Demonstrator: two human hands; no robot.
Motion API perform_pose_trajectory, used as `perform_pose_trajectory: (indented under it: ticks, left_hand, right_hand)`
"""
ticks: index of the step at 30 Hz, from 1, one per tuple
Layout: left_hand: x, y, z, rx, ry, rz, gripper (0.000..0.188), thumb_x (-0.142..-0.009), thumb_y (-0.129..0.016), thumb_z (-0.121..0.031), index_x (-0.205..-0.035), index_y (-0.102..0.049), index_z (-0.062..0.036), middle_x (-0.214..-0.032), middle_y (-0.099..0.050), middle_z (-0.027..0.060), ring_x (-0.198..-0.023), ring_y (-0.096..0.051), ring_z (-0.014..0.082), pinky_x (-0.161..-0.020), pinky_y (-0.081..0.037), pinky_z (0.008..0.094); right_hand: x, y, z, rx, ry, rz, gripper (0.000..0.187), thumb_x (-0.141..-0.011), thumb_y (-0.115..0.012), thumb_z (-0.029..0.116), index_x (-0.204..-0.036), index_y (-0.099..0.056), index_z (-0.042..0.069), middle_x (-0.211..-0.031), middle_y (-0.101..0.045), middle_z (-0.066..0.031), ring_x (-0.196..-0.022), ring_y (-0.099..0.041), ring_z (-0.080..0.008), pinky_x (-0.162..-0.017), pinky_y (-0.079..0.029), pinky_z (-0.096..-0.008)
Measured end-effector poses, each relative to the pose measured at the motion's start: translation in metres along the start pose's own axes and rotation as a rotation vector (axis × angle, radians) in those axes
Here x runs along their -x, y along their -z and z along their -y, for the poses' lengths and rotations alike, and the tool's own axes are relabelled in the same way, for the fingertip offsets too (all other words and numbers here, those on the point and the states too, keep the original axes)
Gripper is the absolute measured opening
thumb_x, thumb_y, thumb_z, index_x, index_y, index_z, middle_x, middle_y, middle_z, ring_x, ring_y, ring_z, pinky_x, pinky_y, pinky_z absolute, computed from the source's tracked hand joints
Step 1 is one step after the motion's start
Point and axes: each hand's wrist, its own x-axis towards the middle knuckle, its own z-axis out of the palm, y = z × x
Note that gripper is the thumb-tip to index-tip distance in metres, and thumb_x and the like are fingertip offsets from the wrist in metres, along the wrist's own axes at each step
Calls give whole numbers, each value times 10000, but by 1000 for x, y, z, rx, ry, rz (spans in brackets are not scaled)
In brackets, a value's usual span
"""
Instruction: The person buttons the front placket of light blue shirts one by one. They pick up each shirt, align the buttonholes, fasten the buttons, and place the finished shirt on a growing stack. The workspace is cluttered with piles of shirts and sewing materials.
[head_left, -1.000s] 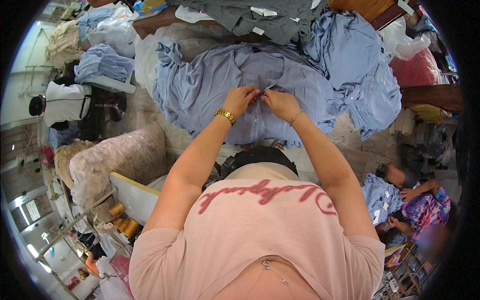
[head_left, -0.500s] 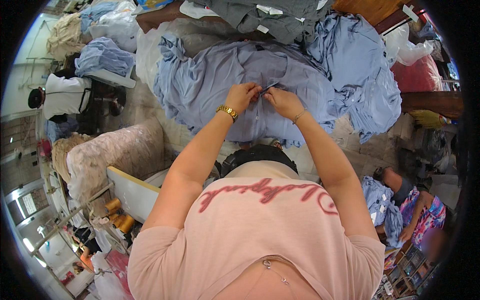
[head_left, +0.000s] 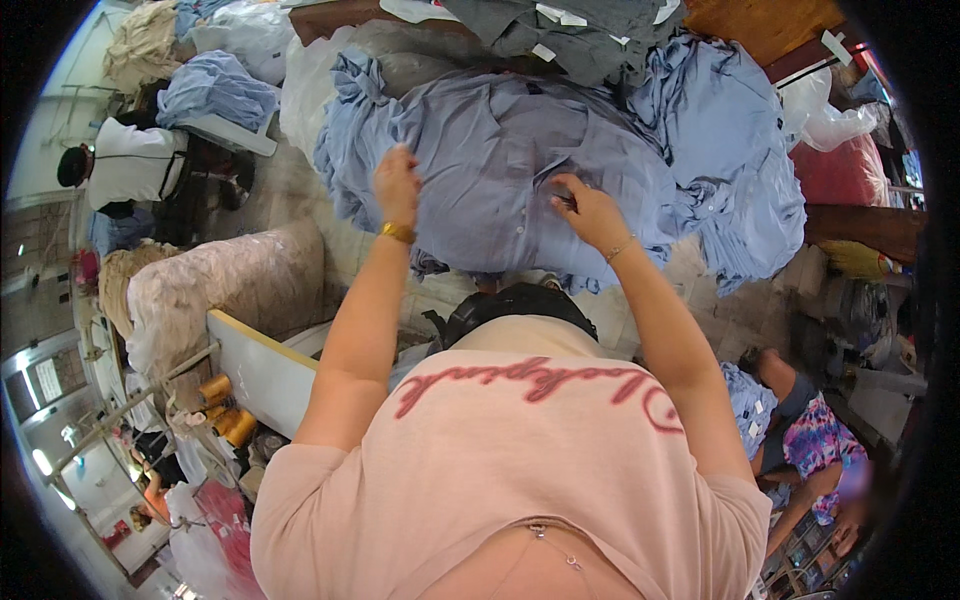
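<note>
While the right hand (head_left: pixel 592 215) is at the front of a blue-grey shirt (head_left: pixel 465 165), its fingers bent and the thumb parted from them, the left hand (head_left: pixel 398 188) is over the cloth farther left, too blurred to tell whether it grips anything. Spread out before the person, the wrinkled shirt has a pale button down its front and a small dark patch near its top, too small to read. Other garments hide whatever surface bears it: light-blue clothes (head_left: pixel 715 140) heaped at right, dark grey cloth (head_left: pixel 590 35) with white tags beyond. Red script lettering crosses the person's pink T-shirt (head_left: pixel 510 455). Around lie a tiled floor (head_left: pixel 350 262), a plastic-wrapped bundle (head_left: pixel 235 285), orange-yellow thread cones (head_left: pixel 232 425) and a co-worker in a multicoloured top (head_left: pixel 815 435).
</note>
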Motion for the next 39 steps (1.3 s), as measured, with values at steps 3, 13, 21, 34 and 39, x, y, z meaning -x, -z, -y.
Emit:
perform_pose_trajectory:
  ticks: [3, 13, 21, 34, 39]
  left_hand:
    - [-12, 81, 43, -232, 14, -175, 212, -823, -521, -222, -855, -555, -15, -718, -553, 47, -511, -488, 138, -548, -420, 278]
    - [77, 40, 4, -535, -473, 226, 195, -747, -592, -75, -940, -605, -61, -926, -585, 87, -846, -573, 210, -695, -464, 268]
    - [71, -60, 22, -16, 325, 488, 281, -815, -502, -81, -1064, -526, 46, -961, -607, 152, -837, -595, 157, -705, -460, 257]
    - [104, -64, 22, -704, -374, 922, 282, -779, -503, -129, -1025, -566, -7, -1112, -515, 207, -999, -505, 331, -854, -395, 392]
    - [68, -53, 12, -509, -167, 555, 209, -766, -510, -129, -903, -620, -15, -818, -627, 153, -772, -606, 282, -726, -463, 362]
  right_hand:
    - [1, -7, 22, 175, 77, 19, 285, -786, -537, 193, -1060, -496, 129, -926, -567, -121, -739, -582, -306, -587, -470, -401]
    - [2, -9, -41, 293, 9, -106, 156, -751, -533, 139, -899, -521, 93, -936, -548, -88, -793, -566, -299, -643, -471, -390]
    - [-18, -14, -21, -28, 181, -180, 200, -796, -487, 108, -982, -558, 79, -959, -551, -111, -839, -546, -301, -717, -448, -377]
    - [-39, -41, -15, -277, -250, -134, 299, -746, -625, 228, -915, -547, -7, -741, -563, -106, -618, -546, -186, -569, -444, -297]
    - [-35, -41, -21, -485, -350, -199, 198, -782, -575, 185, -870, -557, 7, -779, -606, -123, -729, -580, -223, -671, -441, -319]
